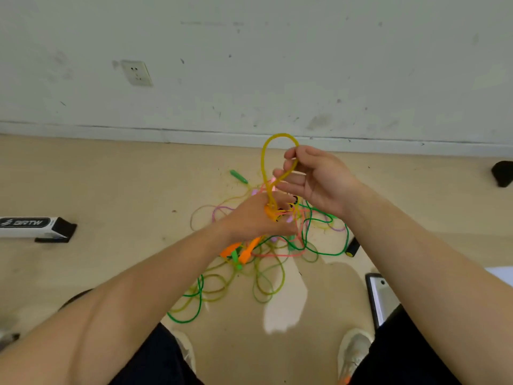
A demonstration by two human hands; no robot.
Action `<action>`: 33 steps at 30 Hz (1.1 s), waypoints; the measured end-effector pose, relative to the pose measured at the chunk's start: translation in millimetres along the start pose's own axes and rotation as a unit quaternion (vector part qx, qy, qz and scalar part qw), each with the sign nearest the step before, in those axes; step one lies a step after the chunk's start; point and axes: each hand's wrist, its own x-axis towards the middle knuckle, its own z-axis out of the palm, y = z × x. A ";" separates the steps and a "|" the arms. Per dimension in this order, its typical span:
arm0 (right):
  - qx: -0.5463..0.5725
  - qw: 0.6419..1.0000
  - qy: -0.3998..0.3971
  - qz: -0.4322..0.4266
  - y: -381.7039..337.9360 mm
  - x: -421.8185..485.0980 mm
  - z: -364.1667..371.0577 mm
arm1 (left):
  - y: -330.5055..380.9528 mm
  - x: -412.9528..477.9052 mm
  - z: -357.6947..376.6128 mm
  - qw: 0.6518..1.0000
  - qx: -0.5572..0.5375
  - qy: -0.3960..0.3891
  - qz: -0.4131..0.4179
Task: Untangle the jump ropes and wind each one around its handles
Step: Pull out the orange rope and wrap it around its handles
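The person sits over a pale floor [111, 190] with both bare arms reaching forward. The left hand [255, 218] is low, its back to the camera, its fingers curled round the yellow handles [273, 213], which carry black marks and peep out past the knuckles; how many handles it grips cannot be told. From there the yellow rope [265, 162] rises in a tall narrow loop and bends over at the top towards the right hand [316, 179]. That hand is higher and just beyond the left, palm turned inward, and it pinches the rope between thumb and forefinger, the other fingers loosely curled below. Under both hands lies the tangle [266, 273] of ropes spread on the floor between the knees: a green rope [324, 252] curling out to the right and down to the lower left, a pink rope [277, 255] crossing the middle, purple and yellowish strands looped through them. Two orange handles [241, 250] lie side by side just below the left wrist. A green handle [238, 176] lies apart, near the wall [249, 65], and a black handle [352, 247] rests by the right forearm. A box [33, 226] marked BRTW lies at the left edge, a socket [136, 73] sits in the wall, and pale shoes [354, 351] show at the bottom.
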 end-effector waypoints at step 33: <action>-0.414 0.905 0.004 0.096 76.4 45.1 -62.8 | -30.9 29.0 -83.0 0.941 -0.178 0.281 -0.068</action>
